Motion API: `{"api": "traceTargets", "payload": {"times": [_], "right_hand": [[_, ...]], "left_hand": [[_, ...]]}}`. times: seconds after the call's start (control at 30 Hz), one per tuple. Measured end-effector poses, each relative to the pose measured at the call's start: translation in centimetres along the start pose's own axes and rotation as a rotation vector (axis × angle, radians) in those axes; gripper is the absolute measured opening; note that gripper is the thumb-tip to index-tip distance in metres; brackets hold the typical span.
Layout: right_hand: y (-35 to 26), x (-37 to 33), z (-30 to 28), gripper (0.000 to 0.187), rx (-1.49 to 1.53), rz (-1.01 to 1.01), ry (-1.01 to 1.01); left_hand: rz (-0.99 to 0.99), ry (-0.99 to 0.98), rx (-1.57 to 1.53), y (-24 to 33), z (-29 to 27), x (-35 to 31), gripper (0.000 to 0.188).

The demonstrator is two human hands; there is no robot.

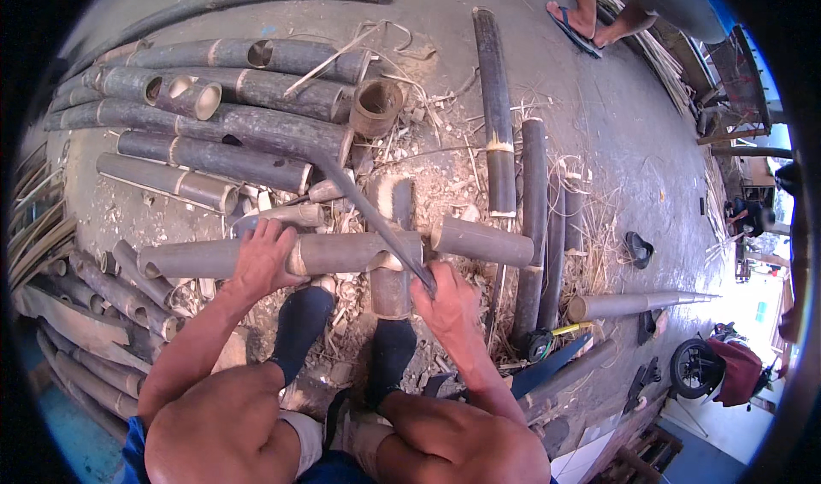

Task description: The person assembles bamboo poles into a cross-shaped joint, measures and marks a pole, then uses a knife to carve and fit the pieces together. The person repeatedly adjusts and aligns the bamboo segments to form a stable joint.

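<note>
A bamboo tube [205,259] lies crosswise in front of me, with a notch cut into it near its right part. My left hand [263,257] is wrapped over the tube left of its middle and presses on it. Closed around the lower end of a long, dark machete [369,213] is my right hand [449,300]; its handle is hidden in the fist. The blade slants up and to the left, crossing the tube by the notch. Beneath the notch, a short bamboo piece [391,294] runs under the tube.
Several dark bamboo poles [248,133] lie at the far left, and more poles [494,108] at the right. Chips and shavings [436,189] litter the floor. A tape measure [539,345] sits near my right forearm. Another person's foot [573,26] shows at the top right; a motorcycle [694,368] stands far right.
</note>
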State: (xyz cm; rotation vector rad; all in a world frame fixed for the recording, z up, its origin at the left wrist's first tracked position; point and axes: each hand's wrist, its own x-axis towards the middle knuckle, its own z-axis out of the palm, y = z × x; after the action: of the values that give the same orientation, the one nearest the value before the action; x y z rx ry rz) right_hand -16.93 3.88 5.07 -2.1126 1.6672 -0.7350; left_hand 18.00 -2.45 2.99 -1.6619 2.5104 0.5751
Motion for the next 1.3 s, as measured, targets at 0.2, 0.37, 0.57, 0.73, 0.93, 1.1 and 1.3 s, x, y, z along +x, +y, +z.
{"api": "traceTargets", "payload": {"times": [0.2,0.37,0.57,0.73,0.93,1.1,1.3], "right_hand": [[1.4,0.2,-0.3,0.03,-0.339,0.493,-0.29],[0.9,0.0,-0.4,0.031,-0.018,0.135,-0.036],[-0.4,1.1,-0.2,0.027,-0.302,0.427,-0.206],[-0.2,1.4,-0.3,0.031,-0.037,0.172,-0.009],[-0.4,2.3,-0.5,0.032,-0.225,0.437,-0.318],[-0.5,1.7,-0.6,0.029,0.009,0.226,-0.022],[3.7,-0.2,0.7,0.027,-0.24,0.529,-0.3]], "left_hand": [[-0.005,0.049,0.035,-0.2,-0.1,0.3,0.083],[0.008,0.103,0.037,0.2,0.5,-0.1,0.084],[0.01,0.155,0.058,0.2,1.0,-0.5,0.084],[0.013,0.194,0.066,0.3,1.5,-0.5,0.085],[-0.027,0.212,0.115,0.4,1.9,-0.8,0.088],[-0.026,0.203,0.081,0.5,2.1,-0.8,0.089],[0.006,0.159,0.02,-0.1,0.8,-0.5,0.088]]}}
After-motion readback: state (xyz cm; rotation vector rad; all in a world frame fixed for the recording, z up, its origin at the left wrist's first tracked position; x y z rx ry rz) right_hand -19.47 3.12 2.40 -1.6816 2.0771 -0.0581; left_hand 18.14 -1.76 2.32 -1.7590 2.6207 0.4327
